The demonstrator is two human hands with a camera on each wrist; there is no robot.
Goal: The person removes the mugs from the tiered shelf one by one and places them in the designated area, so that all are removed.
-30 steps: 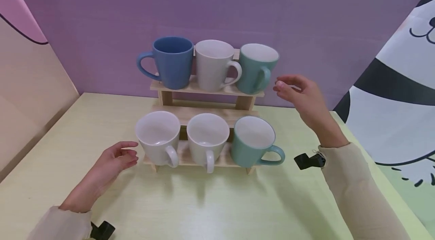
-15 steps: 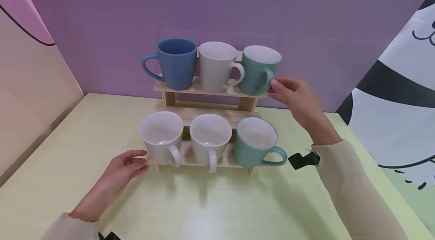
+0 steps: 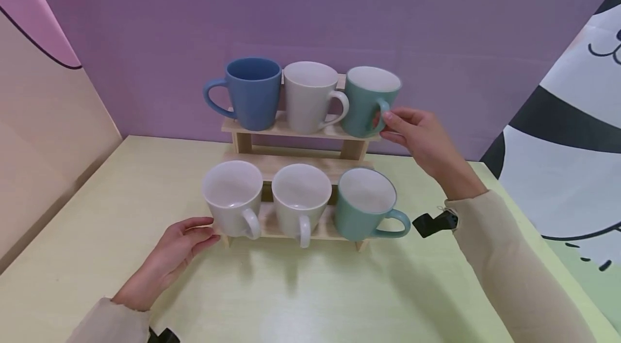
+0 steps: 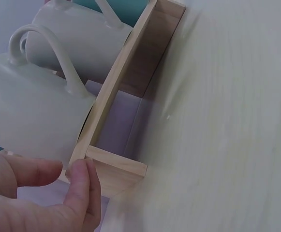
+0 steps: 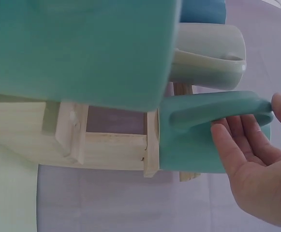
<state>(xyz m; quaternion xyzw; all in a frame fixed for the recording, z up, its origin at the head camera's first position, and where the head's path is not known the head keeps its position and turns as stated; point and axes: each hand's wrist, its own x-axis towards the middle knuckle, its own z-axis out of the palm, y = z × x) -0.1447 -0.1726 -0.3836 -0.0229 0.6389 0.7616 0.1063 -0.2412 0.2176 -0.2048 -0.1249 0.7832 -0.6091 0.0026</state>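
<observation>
Head view shows the right hand (image 3: 424, 143), fingers curled round the handle (image 5: 217, 107) of the upper green cup (image 3: 360, 110) right of centre, and the left hand (image 3: 170, 256), fingers relaxed, touching the rack (image 3: 291, 162) at lower left; gripping seems the step, next needing a level hold.

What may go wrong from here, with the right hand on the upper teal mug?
The right hand holds the upper teal mug by its handle; moving it could knock the white mug beside it.
The lower teal mug points its handle toward the black wrist device, so they might bump.
The left hand is at a corner of the rack; pushing could shift it.
</observation>
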